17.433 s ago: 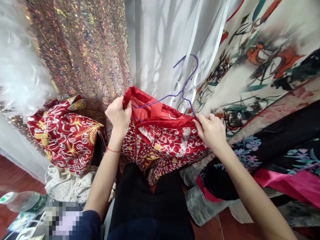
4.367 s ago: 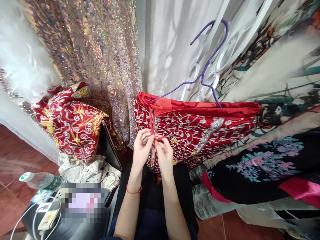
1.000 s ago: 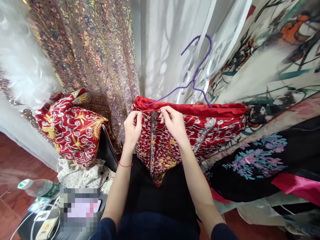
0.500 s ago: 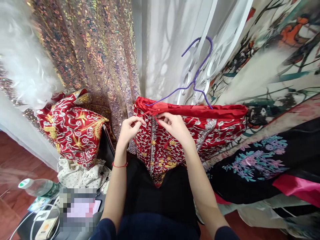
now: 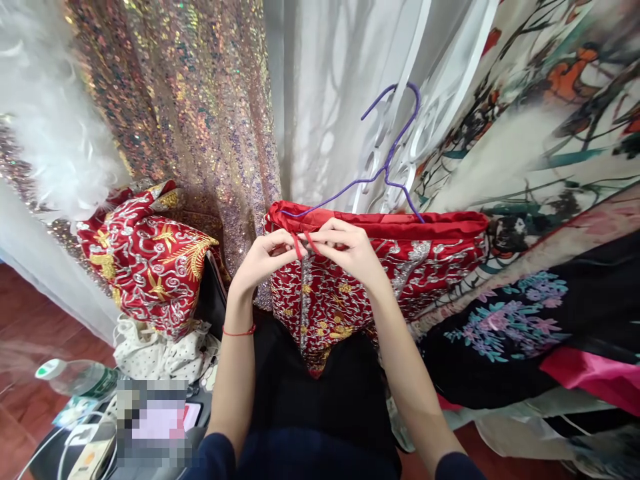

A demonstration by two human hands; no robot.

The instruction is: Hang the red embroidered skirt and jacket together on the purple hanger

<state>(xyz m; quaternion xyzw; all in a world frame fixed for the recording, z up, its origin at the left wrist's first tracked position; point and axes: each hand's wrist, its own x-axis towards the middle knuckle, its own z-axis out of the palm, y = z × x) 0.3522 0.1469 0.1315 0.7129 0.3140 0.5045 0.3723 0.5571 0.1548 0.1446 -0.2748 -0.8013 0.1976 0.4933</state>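
A red skirt-like garment [image 5: 345, 293] with silver and gold embroidery lies across my lap, its satin waistband [image 5: 440, 227] along the top. From the waistband's left part comes a thin red drawstring [image 5: 299, 245]. My left hand [image 5: 273, 257] pinches one strand of it between thumb and fingers. Another strand is pinched in my right hand [image 5: 343, 243], close beside the left. Behind the waistband a purple hanger [image 5: 385, 167] stands with its hook up; its lower ends go inside the garment.
At the left, a folded red embroidered garment [image 5: 155, 267] rests above white dotted cloth [image 5: 155, 353]. A plastic bottle [image 5: 75, 378], cables and a phone [image 5: 193, 417] lie at lower left. Sequined cloth [image 5: 200, 120] hangs behind; black floral fabric [image 5: 505, 320] is at the right.
My hands have come closer together, with the left moving right and the drawstring strands now upright between them. The hanger and waistband have shifted slightly down and left in view.
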